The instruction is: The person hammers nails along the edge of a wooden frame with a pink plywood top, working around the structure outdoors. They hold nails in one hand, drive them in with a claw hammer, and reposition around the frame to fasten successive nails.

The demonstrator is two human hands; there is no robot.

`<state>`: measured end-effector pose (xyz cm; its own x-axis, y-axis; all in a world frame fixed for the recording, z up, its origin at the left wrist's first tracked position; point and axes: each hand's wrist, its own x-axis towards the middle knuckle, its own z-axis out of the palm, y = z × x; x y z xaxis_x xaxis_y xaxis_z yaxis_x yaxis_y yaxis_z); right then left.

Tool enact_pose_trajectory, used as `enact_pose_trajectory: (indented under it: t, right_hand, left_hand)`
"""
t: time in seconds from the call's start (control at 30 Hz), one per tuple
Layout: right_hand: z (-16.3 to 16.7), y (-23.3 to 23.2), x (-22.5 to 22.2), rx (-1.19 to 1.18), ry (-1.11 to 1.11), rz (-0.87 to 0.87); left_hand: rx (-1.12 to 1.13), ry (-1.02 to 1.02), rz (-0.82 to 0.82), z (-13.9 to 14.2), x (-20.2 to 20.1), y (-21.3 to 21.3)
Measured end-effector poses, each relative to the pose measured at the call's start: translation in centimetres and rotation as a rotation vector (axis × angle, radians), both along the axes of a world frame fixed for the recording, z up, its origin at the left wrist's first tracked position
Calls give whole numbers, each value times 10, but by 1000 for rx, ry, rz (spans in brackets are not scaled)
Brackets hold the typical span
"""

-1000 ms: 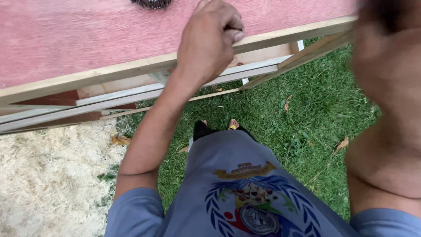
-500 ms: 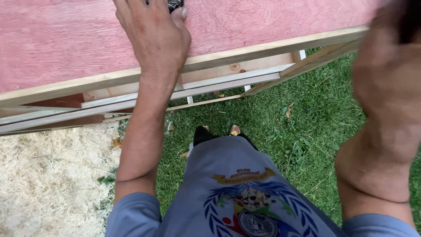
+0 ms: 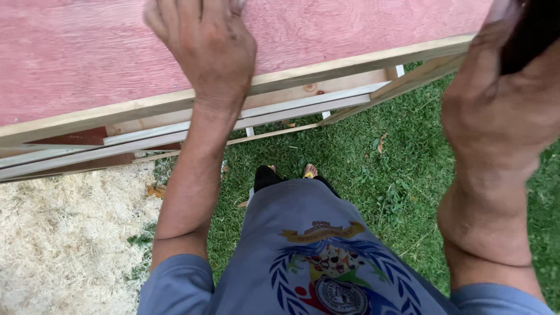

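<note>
The person stands on grass (image 3: 408, 175) at the near edge of a wide reddish plywood panel (image 3: 76, 52), which lies on a light wooden frame (image 3: 303, 96) and works here like a table. The left hand (image 3: 204, 49) lies with the palm down on the panel, close behind the near edge, a little left of its middle. The fingers are spread and reach out of the top of the picture, so this grip is flat and open, and I see nothing inside it. The right hand (image 3: 501, 111) is lifted near the camera, above the right end of the near edge, and is partly blurred. Its grip is curled around a dark object (image 3: 534, 35) at the top right corner, but I cannot tell what this object is or how firmly it is held. Below the panel the pale rails of the frame run along the near edge, and on the left the ground has dry straw (image 3: 58, 245). In my judgement, one risk is that the dark object comes down on the left hand, because that hand rests on the same surface. Another is that the panel slides on the frame if the flat hand presses unevenly. The feet, which seem to be in open sandals (image 3: 309, 171), stand just under the near edge, so anything that falls could hit them.
</note>
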<state>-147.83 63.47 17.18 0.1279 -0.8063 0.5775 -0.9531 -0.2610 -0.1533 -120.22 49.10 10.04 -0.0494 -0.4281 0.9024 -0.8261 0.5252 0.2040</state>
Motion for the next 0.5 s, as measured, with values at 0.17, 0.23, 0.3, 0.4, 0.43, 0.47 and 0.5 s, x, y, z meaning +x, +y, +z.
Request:
enact_pose_trajectory:
  t: [0.17,0.23,0.3,0.4,0.43,0.47,0.5]
  right_hand:
    - [-10,-10,21,153,242,-104]
    - [-1,-7,23,124,149,-38]
    - [15,0,20,108,-13,-61]
    - [24,5,19,-54,-95,60]
    - [20,3,21,-49,-29,33]
    - [14,3,23,-44,38,8]
    - [2,-2,26,39,176,-118]
  left_hand:
    - [-44,21,-119,-1,-13,0]
    - [30,64,-188,-4,-18,-2]
    - [85,44,-277,-9,-18,-1]
    - [122,35,-369,-15,-15,-4]
    - [132,28,-386,-15,-14,-5]
    - [125,29,-394,-15,-15,-6]
    - [118,28,-405,-15,-17,-7]
